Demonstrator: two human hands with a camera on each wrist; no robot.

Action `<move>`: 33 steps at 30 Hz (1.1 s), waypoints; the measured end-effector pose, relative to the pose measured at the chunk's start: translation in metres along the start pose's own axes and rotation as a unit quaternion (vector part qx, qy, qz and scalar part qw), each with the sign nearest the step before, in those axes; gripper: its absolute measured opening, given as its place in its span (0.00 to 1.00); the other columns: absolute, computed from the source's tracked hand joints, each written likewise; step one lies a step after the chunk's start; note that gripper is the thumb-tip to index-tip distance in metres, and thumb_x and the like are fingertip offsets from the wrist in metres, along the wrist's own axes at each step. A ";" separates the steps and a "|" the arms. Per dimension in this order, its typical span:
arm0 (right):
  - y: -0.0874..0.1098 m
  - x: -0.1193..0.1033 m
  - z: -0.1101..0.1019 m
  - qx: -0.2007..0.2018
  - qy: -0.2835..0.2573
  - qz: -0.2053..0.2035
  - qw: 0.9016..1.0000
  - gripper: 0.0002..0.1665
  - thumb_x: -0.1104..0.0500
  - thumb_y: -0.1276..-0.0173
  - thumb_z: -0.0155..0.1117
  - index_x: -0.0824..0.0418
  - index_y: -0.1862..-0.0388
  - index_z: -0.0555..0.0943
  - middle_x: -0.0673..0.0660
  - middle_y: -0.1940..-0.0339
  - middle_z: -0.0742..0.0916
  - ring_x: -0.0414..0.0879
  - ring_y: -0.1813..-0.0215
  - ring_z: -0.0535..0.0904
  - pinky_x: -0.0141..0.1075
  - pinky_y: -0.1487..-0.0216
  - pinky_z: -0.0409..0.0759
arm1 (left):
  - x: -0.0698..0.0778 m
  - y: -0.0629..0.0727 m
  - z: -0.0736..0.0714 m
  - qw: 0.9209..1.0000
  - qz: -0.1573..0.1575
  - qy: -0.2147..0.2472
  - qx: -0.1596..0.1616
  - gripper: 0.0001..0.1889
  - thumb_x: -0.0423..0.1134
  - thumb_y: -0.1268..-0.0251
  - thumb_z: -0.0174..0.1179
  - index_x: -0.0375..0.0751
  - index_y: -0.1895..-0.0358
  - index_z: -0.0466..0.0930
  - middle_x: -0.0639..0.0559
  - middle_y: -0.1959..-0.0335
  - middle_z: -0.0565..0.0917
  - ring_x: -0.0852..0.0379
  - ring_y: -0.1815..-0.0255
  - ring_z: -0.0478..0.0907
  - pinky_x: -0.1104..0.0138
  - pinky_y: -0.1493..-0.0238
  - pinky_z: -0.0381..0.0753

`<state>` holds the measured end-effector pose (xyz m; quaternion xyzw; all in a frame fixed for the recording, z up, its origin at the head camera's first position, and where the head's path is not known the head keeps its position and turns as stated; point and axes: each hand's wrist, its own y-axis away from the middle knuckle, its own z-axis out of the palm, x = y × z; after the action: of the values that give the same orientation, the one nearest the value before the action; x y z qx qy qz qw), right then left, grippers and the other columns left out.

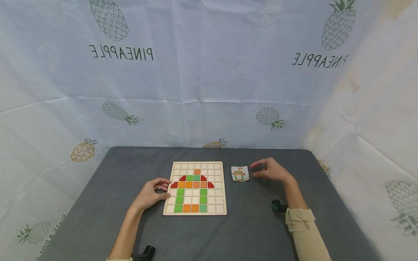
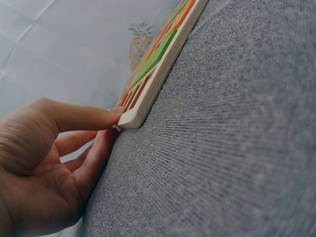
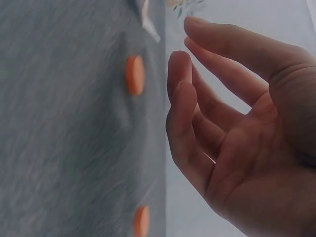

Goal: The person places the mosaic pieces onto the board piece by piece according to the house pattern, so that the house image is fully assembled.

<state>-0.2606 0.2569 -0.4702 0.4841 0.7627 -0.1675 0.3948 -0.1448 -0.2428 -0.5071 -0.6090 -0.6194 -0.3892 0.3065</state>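
A wooden grid board [image 1: 217, 188] lies on the grey table, with green, orange and red tiles set in a mushroom-like pattern. My left hand [image 1: 152, 194] grips its left edge. In the left wrist view, the thumb [image 2: 91, 116] presses on the board's corner [image 2: 132, 117] while the other fingers sit at its underside. To the board's right lies a small, slightly curled card [image 1: 240, 174] printted with a similar coloured pattern. Just right of the card hovers my right hand [image 1: 270, 170], fingers loosely bent and holding nothing.
Two orange pieces, one nearer the middle [image 3: 135, 75] and another low down [image 3: 141, 221], appear on the grey cloth in the right wrist view. Pineapple-printed white curtains [image 1: 209, 72] hang behind and beside the table [image 1: 254, 224]. Dark straps [image 1: 279, 206] are at both wrists.
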 end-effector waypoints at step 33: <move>-0.004 0.020 0.003 0.005 0.057 -0.019 0.998 0.14 0.62 0.29 0.76 0.67 0.48 0.90 0.64 0.52 0.92 0.43 0.62 0.82 0.35 0.66 0.80 | -0.002 0.000 0.001 1.000 -0.009 0.001 0.006 0.28 0.30 0.41 0.79 0.31 0.37 0.82 0.40 0.47 0.87 0.53 0.51 0.84 0.73 0.52 0.81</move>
<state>-0.2677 0.2654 -0.4880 0.4807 0.7921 -0.1506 0.3448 -0.1445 -0.2426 -0.5095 -0.6010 -0.6272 -0.3888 0.3071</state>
